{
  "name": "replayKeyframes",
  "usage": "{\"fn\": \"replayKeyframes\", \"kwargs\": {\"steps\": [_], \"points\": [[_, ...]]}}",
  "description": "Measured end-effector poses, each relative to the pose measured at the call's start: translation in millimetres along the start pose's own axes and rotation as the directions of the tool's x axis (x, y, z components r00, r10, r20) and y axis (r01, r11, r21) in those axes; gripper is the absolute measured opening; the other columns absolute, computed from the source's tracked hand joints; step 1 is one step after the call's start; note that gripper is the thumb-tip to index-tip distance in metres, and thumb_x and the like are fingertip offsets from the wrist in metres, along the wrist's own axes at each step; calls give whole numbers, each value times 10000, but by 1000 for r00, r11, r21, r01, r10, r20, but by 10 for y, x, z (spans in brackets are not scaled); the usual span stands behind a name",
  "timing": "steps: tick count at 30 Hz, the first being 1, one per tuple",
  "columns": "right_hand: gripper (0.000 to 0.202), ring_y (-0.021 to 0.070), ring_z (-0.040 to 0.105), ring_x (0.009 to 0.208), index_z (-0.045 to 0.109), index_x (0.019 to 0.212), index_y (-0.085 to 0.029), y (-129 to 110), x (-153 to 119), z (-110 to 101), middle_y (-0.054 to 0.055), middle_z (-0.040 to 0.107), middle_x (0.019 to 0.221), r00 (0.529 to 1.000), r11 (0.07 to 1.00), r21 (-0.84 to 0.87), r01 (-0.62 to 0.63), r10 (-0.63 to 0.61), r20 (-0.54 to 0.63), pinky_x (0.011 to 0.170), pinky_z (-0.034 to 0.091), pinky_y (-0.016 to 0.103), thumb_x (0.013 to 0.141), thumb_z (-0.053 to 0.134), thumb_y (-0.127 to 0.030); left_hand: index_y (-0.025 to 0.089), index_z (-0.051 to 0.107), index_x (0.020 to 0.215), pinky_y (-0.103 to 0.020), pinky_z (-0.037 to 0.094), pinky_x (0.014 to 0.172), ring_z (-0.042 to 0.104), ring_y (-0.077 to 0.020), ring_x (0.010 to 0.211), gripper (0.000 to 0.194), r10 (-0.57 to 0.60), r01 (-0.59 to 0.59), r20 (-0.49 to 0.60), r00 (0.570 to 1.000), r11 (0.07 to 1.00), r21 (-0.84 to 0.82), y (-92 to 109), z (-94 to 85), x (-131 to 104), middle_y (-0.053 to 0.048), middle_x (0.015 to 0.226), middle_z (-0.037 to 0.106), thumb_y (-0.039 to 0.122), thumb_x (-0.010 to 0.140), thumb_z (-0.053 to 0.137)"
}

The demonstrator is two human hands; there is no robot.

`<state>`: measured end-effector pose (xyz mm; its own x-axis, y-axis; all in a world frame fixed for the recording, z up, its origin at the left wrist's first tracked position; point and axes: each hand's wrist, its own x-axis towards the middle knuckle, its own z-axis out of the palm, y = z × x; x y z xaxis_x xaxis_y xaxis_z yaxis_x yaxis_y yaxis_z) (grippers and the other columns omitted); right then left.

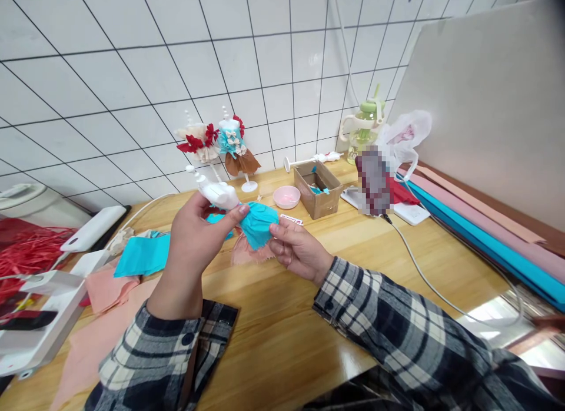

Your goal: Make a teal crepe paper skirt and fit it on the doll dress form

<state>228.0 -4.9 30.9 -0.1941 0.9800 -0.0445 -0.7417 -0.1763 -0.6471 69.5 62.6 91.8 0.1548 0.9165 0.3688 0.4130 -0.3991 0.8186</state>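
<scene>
My left hand (198,231) is wrapped round a small white dress-form mannequin (218,193), tilted with its knobbed neck toward the upper left. A bright blue crepe-paper skirt (260,222) spreads from the mannequin's waist, where my left thumb presses. The fingers of my right hand (300,246) pinch the skirt's right edge. Below the skirt, a piece of pink crepe paper (247,251) lies on the wooden table (273,317). Two dressed mannequins stand behind: one in cream and red (198,143), the other in blue with a brown skirt (233,143).
A pink bowl (286,196) and a cardboard box (318,190) with blue scraps sit behind my hands. Blue paper (143,255), pink sheets (110,334) and a power strip (57,322) lie left. A cable (419,281), bottle (364,128) and paper rolls (494,234) are right.
</scene>
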Motion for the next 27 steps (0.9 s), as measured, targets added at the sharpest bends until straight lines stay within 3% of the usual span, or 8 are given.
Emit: {"fn": "replayKeyframes", "kwargs": {"steps": [5, 13, 17, 22, 27], "points": [[346, -7, 295, 413, 596, 909, -164, 18, 0, 15, -94, 487, 637, 993, 997, 44, 66, -62, -101, 322, 220, 82, 652, 822, -213, 244, 646, 917, -359, 512, 734, 661, -237, 822, 389, 42, -37, -26, 999, 986, 165, 46, 22, -48, -16, 901, 707, 497, 647, 768], [290, -1, 285, 397, 582, 870, -174, -44, -27, 7, -86, 493, 619, 996, 985, 148, -91, 92, 2, 311, 194, 81, 676, 796, -192, 252, 634, 906, -363, 506, 725, 656, -250, 837, 374, 59, -50, -40, 997, 979, 197, 76, 32, -57, -18, 893, 699, 509, 660, 749], [306, 4, 297, 400, 565, 881, -190, -18, -35, 9, -77, 522, 653, 997, 993, 82, -82, 82, 6, 310, 156, 97, 700, 796, -279, 249, 625, 901, -355, 506, 725, 653, -249, 836, 381, 41, -37, -20, 999, 985, 170, 103, 50, -65, -19, 891, 698, 515, 657, 751], [297, -3, 243, 406, 566, 874, -191, 14, -39, 3, -100, 468, 618, 999, 997, 63, -53, 52, 6, 345, 173, 97, 695, 799, -235, 242, 640, 903, -355, 511, 732, 645, -255, 863, 390, 38, -32, -28, 999, 981, 191, 165, 78, -98, -26, 906, 702, 510, 648, 762], [291, 8, 309, 440, 576, 877, -188, 5, -35, 15, -82, 498, 644, 999, 995, 91, -41, 42, -12, 353, 180, 101, 690, 796, -227, 242, 646, 938, -349, 507, 734, 649, -244, 847, 395, 43, -37, -30, 999, 981, 192, 181, 97, -121, -22, 906, 701, 493, 655, 762]]}}
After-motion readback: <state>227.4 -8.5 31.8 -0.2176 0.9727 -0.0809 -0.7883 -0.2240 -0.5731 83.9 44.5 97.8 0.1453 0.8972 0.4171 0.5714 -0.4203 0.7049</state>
